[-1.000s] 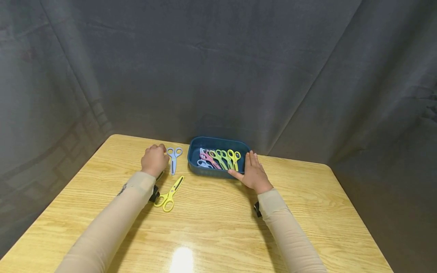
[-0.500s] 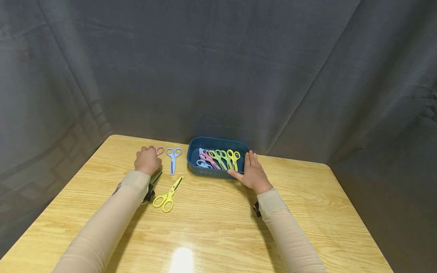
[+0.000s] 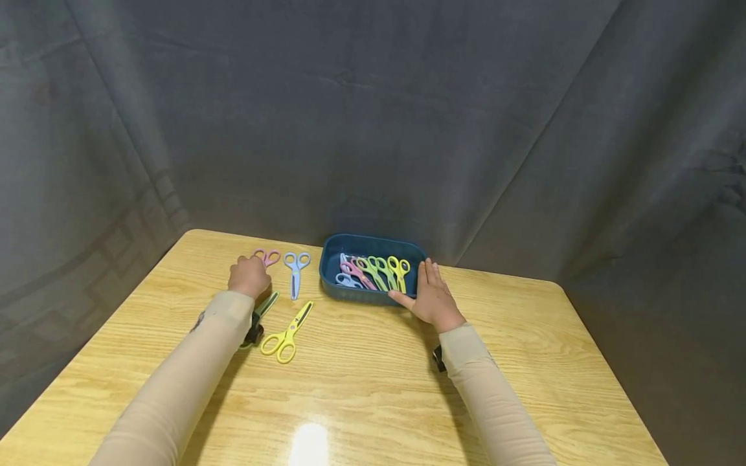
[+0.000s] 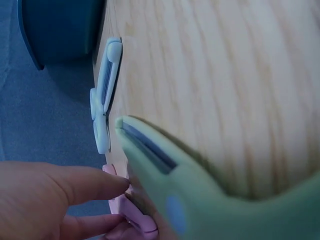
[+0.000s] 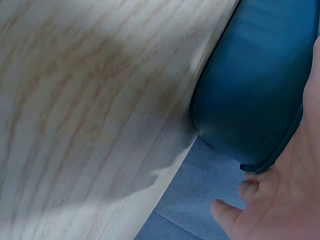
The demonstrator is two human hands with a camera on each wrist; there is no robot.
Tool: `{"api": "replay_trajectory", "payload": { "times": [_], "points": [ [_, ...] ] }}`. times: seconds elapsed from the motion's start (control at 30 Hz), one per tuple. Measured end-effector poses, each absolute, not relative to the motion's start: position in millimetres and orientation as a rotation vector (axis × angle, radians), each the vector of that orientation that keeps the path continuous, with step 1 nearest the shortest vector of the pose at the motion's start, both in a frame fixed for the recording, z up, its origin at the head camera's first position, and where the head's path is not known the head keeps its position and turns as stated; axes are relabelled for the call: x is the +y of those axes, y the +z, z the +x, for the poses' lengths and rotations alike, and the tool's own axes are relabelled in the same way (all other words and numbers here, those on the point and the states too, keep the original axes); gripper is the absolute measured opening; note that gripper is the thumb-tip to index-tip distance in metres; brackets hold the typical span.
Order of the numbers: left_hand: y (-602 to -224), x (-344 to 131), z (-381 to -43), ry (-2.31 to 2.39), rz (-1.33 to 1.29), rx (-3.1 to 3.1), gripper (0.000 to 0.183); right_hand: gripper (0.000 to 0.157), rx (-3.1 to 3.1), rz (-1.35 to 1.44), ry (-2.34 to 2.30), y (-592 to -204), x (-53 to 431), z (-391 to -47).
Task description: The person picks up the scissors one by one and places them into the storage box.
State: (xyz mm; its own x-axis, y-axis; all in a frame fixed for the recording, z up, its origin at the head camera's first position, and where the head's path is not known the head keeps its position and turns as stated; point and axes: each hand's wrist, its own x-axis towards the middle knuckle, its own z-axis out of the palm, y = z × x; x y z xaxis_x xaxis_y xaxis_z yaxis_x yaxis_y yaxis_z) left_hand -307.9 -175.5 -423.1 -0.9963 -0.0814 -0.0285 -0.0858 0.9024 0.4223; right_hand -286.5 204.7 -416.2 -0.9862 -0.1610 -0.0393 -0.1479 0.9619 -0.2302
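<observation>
My left hand (image 3: 249,277) pinches a pair of pink scissors (image 3: 268,257) at the back left of the table; the handle loops show beyond its fingers. In the left wrist view, thumb and finger lie either side of the pink scissors (image 4: 131,214). Just right of them lie light blue scissors (image 3: 295,275), blades toward me. Green scissors (image 3: 269,302) lie partly hidden under my left wrist, beside yellow scissors (image 3: 285,338). With straight fingers, my right hand (image 3: 432,299) rests against the right end of a dark blue bin (image 3: 375,296), thumb along its front rim.
Inside the bin are several scissors, among them pink (image 3: 357,272), green (image 3: 373,270) and yellow ones (image 3: 399,270). The wooden table (image 3: 361,395) ends at a rounded back edge, with a grey curtain (image 3: 373,129) behind and at both sides.
My left hand has shifted left and slightly toward me, so both pink handle loops and more of the green scissors now show. My right hand stays at the bin.
</observation>
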Motion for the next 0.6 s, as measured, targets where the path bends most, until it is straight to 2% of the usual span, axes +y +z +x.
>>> {"api": "replay_trajectory", "payload": {
  "times": [0.37, 0.6],
  "points": [
    [-423.6, -176.8, -313.0, 0.636, -0.128, 3.035, 0.020, 0.117, 3.058, -0.238, -0.352, -415.1, 204.9, -287.0],
    [-423.0, -179.7, -314.2, 0.620, -0.144, 3.019, 0.015, 0.117, 3.054, -0.240, -0.362, -415.5, 203.8, -288.5]
  ]
}}
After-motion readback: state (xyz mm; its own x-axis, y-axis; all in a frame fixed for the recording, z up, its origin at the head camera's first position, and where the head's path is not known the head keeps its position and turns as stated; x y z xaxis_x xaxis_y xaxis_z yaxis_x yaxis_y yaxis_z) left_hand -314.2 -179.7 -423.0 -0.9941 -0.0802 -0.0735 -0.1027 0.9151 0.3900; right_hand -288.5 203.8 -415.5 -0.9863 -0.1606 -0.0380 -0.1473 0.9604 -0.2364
